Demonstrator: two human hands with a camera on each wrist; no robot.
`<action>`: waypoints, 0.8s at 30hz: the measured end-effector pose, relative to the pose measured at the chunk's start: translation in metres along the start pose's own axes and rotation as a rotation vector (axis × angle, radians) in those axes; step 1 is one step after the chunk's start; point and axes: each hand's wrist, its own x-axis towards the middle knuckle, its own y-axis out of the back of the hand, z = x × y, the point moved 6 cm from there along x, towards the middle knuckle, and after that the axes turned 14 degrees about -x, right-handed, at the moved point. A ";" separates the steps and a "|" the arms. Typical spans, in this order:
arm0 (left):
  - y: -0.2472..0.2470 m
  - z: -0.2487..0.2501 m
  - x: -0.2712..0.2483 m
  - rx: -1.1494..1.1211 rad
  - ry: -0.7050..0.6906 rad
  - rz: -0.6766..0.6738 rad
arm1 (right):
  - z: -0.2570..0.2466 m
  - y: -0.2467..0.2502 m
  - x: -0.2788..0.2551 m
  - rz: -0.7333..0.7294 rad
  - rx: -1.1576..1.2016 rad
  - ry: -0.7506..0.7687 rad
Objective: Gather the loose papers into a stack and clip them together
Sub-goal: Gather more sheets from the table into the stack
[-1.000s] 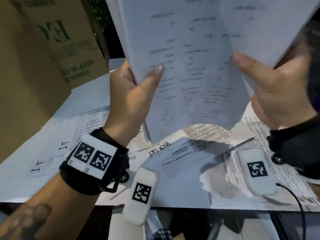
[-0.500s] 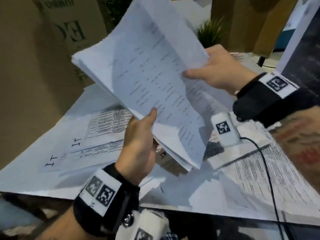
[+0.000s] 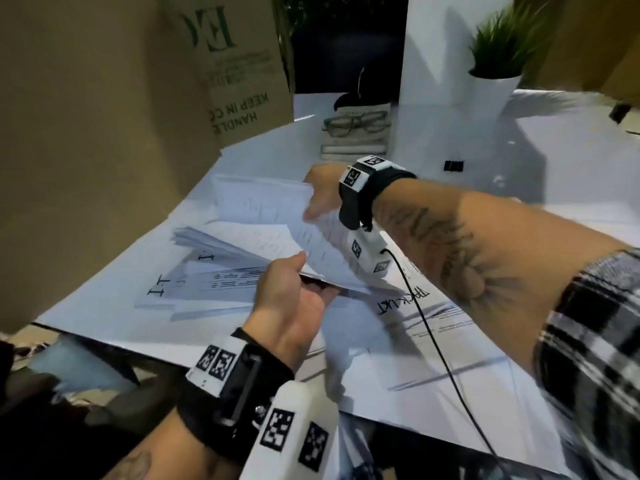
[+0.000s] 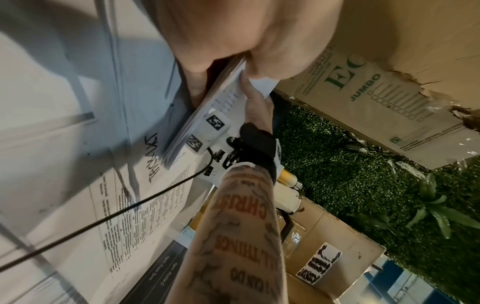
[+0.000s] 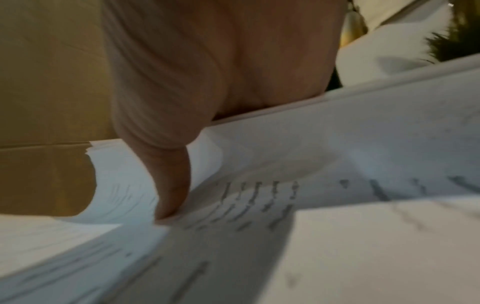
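Note:
I hold a thick stack of printed white papers (image 3: 277,233) low over the table, tilted almost flat. My left hand (image 3: 304,278) grips its near edge, thumb on top and fingers underneath. My right hand (image 3: 315,202) holds the far right edge. In the right wrist view its thumb (image 5: 174,195) presses on the top sheet of the papers (image 5: 285,164). The left wrist view shows the stack (image 4: 207,107) edge-on between both hands. Loose sheets (image 3: 207,285) lie on the table under the stack. A black binder clip (image 3: 453,165) sits on the table beyond my right wrist.
A large cardboard box (image 3: 104,116) stands close on the left. At the back are glasses on a small pile of books (image 3: 355,133), a white panel (image 3: 450,46) and a potted plant (image 3: 495,64). A sheet with handwriting (image 3: 405,299) and a black cable (image 3: 433,341) lie at right.
The stack has come down from in front of my face to just above the table and now lies nearly flat. Both hands kept their hold on it.

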 end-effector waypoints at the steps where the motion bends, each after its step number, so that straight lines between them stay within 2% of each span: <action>1: 0.002 0.001 0.001 -0.004 -0.007 0.002 | 0.003 -0.003 0.001 -0.008 0.028 -0.020; 14: 0.007 0.002 0.006 -0.015 -0.024 -0.009 | 0.023 -0.010 0.017 -0.151 0.179 -0.047; 21: 0.009 0.002 0.010 -0.016 -0.022 -0.002 | 0.021 -0.007 0.032 -0.121 0.150 -0.018; 24: 0.009 0.003 0.011 -0.022 -0.029 -0.002 | 0.020 -0.010 0.039 -0.171 0.158 0.007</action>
